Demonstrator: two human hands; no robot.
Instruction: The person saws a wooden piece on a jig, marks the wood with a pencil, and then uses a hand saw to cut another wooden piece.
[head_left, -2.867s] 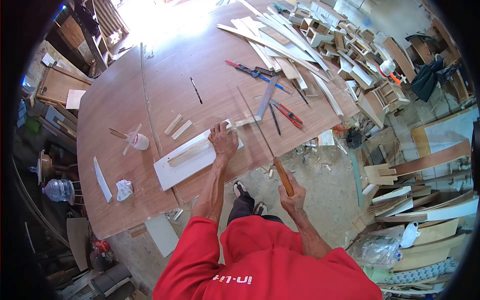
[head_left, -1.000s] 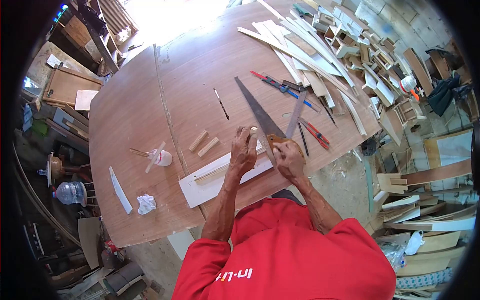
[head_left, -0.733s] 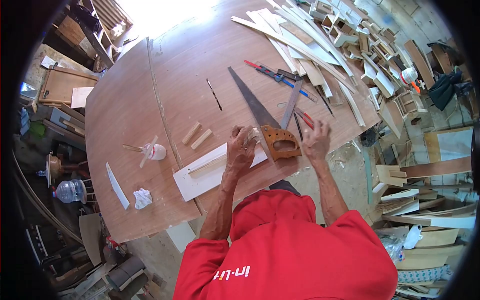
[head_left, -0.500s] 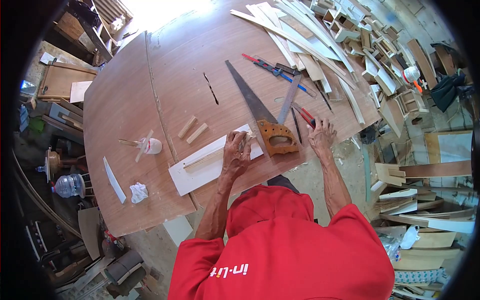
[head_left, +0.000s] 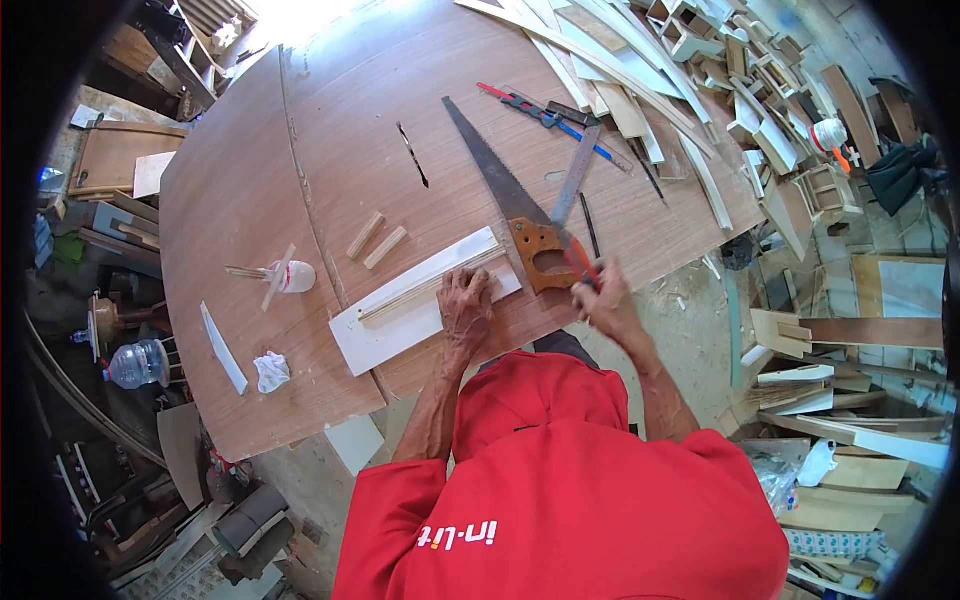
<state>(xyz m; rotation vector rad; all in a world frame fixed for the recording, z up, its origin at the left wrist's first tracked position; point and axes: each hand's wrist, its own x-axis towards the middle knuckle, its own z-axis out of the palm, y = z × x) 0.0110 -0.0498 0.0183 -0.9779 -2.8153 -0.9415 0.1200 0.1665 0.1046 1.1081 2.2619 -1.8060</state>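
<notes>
At the near edge of the counter (head_left: 250, 190), the fingers of your left hand (head_left: 467, 302) are lying spread and flat. They are gripping nothing and pressing the right end of the wooden strip (head_left: 425, 289) down onto the white board (head_left: 392, 330). The fingers of your right hand (head_left: 603, 303) are curling shut around a red-handled tool (head_left: 579, 264), just beside the handle of the handsaw (head_left: 490, 170); I cannot tell what kind of tool it is. The handsaw is lying flat on the counter, out of your grip, with the steel ruler (head_left: 572, 180) resting across it near the handle. Two short wood blocks (head_left: 365, 235) are sitting beyond the board, apart from it. Judging from this, the sawing is set aside. The work on the strip under your left hand is looking unfinished, since the strip is lying there in one long piece.
</notes>
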